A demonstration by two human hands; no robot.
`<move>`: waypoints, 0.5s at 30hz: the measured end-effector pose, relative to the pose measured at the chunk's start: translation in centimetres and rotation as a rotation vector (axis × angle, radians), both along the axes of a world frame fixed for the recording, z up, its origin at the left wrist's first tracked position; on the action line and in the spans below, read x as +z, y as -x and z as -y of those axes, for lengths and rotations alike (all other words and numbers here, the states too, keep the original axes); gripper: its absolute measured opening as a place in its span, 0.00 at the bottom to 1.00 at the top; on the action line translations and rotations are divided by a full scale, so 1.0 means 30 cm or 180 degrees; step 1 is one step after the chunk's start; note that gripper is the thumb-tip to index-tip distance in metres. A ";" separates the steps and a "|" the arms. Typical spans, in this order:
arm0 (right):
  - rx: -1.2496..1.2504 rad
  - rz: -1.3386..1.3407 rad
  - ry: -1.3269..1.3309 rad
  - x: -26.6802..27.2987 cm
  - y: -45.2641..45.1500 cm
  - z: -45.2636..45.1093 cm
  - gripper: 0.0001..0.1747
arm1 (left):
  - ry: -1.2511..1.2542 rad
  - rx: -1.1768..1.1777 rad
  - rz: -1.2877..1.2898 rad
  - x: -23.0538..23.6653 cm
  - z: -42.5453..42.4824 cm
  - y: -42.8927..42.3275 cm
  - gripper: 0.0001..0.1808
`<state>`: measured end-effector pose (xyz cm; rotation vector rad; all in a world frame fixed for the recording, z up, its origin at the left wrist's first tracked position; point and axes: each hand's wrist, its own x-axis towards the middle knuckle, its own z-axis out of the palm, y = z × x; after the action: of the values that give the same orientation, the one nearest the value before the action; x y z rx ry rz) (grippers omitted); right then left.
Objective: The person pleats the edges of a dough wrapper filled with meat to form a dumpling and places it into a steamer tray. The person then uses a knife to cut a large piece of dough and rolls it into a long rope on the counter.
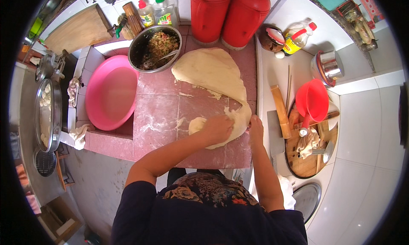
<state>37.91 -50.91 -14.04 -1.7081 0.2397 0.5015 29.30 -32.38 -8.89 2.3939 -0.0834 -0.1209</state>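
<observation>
A large pale sheet of dough [207, 69] lies on the floured red-tiled counter [156, 117]. Its broad part is at the back, and a narrower strip curves down the right side towards me. My left hand [219, 129] is curled on the inner edge of this strip, fingers gripping the dough. At the strip's outer edge, near the counter's right side, my right hand [256, 130] pinches the dough; its fingertips are partly hidden. A small round piece of dough [196, 125] sits just left of my left hand. Torn scraps of dough lie along the sheet's inner edge.
A steel bowl of chopped filling [163, 42] with a spoon stands behind left, beside a pink basin [110, 91]. Two red thermos flasks [211, 15] stand at the back. On the right are a cleaver [275, 130], a round wooden board [292, 149] and a red ladle [312, 99].
</observation>
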 end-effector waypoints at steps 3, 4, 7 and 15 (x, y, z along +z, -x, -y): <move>0.0681 0.0264 0.0497 -0.005 -0.024 -0.056 0.22 | 0.0135 0.0252 0.0378 0.014 -0.076 0.065 0.15; 0.1224 0.0181 0.0839 0.000 -0.018 -0.070 0.23 | 0.0134 0.0219 0.0382 0.013 -0.095 0.084 0.15; 0.0993 0.0883 0.1040 -0.003 0.114 -0.127 0.22 | 0.0359 0.0414 0.0745 -0.009 -0.155 0.147 0.09; 0.2171 0.3230 0.0684 0.275 0.422 -0.379 0.20 | 0.0171 0.1498 0.0701 0.024 -0.412 0.366 0.09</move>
<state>25.24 -39.54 -5.78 -2.0251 -1.0741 0.0317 18.32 -20.01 -8.16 2.2988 0.3679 0.3599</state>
